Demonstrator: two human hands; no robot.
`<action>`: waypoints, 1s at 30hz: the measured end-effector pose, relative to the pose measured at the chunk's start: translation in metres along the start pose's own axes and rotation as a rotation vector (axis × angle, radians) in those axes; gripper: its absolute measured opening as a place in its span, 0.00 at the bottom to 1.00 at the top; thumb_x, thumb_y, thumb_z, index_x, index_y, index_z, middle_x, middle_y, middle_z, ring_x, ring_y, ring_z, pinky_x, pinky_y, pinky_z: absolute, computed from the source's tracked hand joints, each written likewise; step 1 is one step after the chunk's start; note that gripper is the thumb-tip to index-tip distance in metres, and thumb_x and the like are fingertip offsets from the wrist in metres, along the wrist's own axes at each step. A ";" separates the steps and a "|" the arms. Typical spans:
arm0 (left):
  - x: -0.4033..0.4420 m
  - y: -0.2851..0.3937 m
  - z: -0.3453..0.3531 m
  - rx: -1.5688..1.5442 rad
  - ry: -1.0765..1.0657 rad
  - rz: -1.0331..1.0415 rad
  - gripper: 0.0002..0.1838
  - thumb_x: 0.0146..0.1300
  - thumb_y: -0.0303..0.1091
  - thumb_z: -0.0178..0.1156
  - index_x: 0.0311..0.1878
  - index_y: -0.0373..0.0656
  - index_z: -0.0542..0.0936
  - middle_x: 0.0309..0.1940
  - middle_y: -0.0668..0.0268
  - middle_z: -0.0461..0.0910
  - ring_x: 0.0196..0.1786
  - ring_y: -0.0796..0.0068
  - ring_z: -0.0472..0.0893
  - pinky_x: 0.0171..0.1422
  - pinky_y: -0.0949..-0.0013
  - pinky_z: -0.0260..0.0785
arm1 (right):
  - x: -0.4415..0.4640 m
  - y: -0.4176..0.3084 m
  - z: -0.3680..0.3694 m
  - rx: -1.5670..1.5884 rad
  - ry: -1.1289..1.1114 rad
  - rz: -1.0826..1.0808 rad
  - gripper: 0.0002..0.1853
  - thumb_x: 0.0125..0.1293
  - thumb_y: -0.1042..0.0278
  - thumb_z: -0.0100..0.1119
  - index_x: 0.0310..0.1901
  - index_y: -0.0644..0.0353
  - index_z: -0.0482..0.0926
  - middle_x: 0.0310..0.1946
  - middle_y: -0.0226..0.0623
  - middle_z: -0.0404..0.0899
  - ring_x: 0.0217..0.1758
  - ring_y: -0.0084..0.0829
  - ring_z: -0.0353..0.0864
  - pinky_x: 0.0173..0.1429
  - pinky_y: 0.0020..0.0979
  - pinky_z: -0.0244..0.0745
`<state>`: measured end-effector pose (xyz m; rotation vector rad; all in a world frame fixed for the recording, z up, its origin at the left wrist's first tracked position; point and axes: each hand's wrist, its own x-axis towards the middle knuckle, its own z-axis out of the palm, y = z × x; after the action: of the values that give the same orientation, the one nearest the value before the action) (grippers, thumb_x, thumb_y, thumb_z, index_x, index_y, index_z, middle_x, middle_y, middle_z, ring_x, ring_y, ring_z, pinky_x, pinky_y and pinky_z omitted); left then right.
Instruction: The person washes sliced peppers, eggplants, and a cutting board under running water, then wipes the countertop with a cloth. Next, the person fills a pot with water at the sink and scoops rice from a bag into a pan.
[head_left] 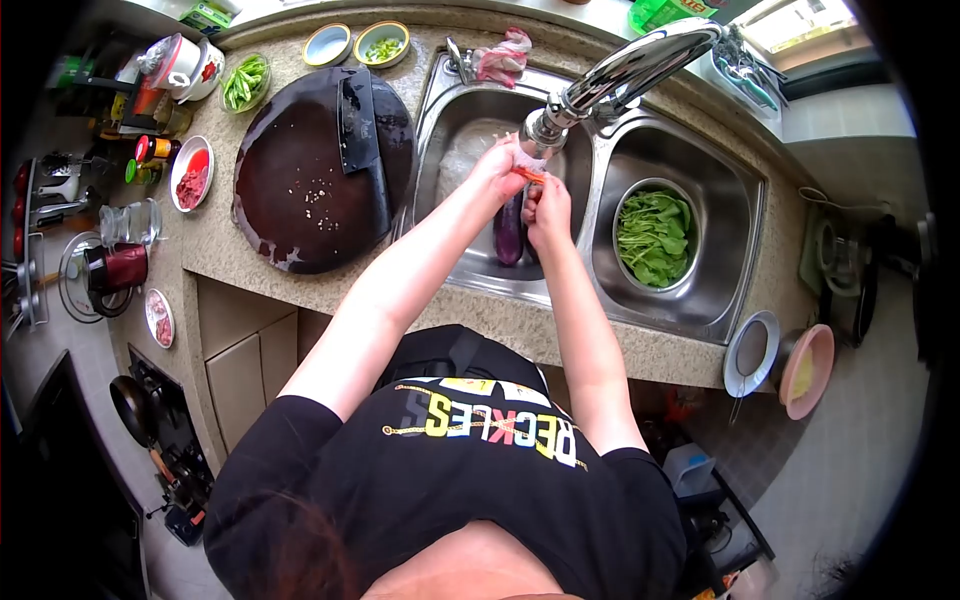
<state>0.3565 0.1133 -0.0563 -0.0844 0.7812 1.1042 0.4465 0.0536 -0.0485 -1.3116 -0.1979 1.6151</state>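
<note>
Under the tap over the left sink basin, both my hands are close together on a small, slender orange-red piece, too small to name surely. My left hand is closed at its left end, right below the tap mouth. With bent fingers my right hand pinches its right end. A dark purple eggplant lies in the basin below them, partly hidden by my hands.
A metal bowl of leafy greens sits in the right basin. Left of the sink, a cleaver lies on a round dark chopping board. Bowls of chopped greens and red food stand around it. A strainer is at the right edge.
</note>
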 end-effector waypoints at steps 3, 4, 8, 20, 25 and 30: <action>-0.007 -0.004 -0.011 -0.069 0.079 -0.008 0.10 0.69 0.26 0.40 0.49 0.39 0.68 0.41 0.57 0.75 0.40 0.61 0.77 0.47 0.55 0.73 | -0.016 0.019 0.011 0.078 0.020 -0.001 0.12 0.71 0.57 0.38 0.35 0.54 0.66 0.17 0.23 0.60 0.13 0.16 0.56 0.14 0.19 0.52; 0.000 -0.006 -0.032 -0.071 0.085 -0.005 0.10 0.69 0.26 0.40 0.49 0.39 0.68 0.41 0.57 0.75 0.40 0.61 0.77 0.47 0.55 0.73 | -0.017 0.024 0.014 0.082 0.012 -0.057 0.12 0.71 0.58 0.38 0.36 0.55 0.66 0.17 0.23 0.60 0.13 0.16 0.57 0.14 0.19 0.53; -0.004 0.000 -0.056 -0.209 -0.047 -0.063 0.09 0.69 0.28 0.42 0.49 0.39 0.68 0.30 0.64 0.69 0.28 0.76 0.70 0.38 0.66 0.73 | -0.013 0.038 0.021 -0.085 -0.075 -0.187 0.11 0.71 0.60 0.38 0.38 0.58 0.67 0.18 0.24 0.62 0.13 0.16 0.58 0.14 0.20 0.55; 0.035 -0.021 -0.017 0.019 -0.187 -0.024 0.14 0.66 0.31 0.39 0.44 0.36 0.73 0.35 0.51 0.78 0.33 0.56 0.78 0.30 0.58 0.73 | -0.015 0.006 0.025 -0.025 0.004 -0.377 0.12 0.71 0.65 0.40 0.29 0.57 0.67 0.18 0.24 0.64 0.16 0.15 0.60 0.17 0.18 0.54; 0.070 -0.022 -0.018 -0.059 -0.221 -0.196 0.09 0.61 0.33 0.53 0.38 0.37 0.74 0.32 0.52 0.77 0.32 0.58 0.79 0.30 0.61 0.75 | -0.003 -0.007 0.016 -0.052 -0.002 -0.371 0.07 0.69 0.70 0.43 0.37 0.58 0.73 0.19 0.20 0.65 0.16 0.12 0.59 0.18 0.16 0.54; 0.061 0.002 0.001 0.164 -0.326 -0.348 0.11 0.55 0.37 0.58 0.39 0.43 0.76 0.32 0.58 0.78 0.33 0.65 0.79 0.31 0.61 0.74 | 0.007 -0.022 0.013 -0.057 -0.058 -0.316 0.07 0.67 0.70 0.44 0.31 0.56 0.70 0.19 0.21 0.64 0.15 0.13 0.58 0.17 0.17 0.53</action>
<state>0.3686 0.1609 -0.0919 0.0940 0.5352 0.6971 0.4500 0.0751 -0.0335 -1.2087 -0.4655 1.3869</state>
